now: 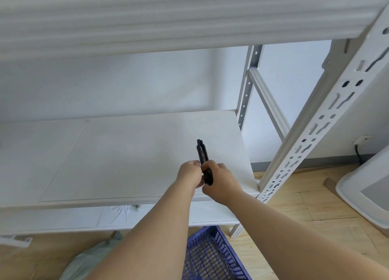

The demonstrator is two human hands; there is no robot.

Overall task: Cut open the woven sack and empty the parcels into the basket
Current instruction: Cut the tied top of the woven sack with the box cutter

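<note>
The right hand (221,182) is curled around the lower end of a black utility knife (204,159) at the centre of the frame, its forearm reaching in from the lower right. The left hand (189,174) meets it from the lower left, fingers pinched against the knife's handle just beside the right thumb, so both hands are closed on the tool. They hover over the front edge of a white shelf board (117,157), with the perforated white upright (311,132) of the rack to the right. The knife's long axis runs nearly vertical in the frame, its free end pointing up and slightly left. At the bottom, under the forearms, lie the greenish woven sack (92,258) and, right of it, the blue basket (210,256) on the wooden floor (294,212).
</note>
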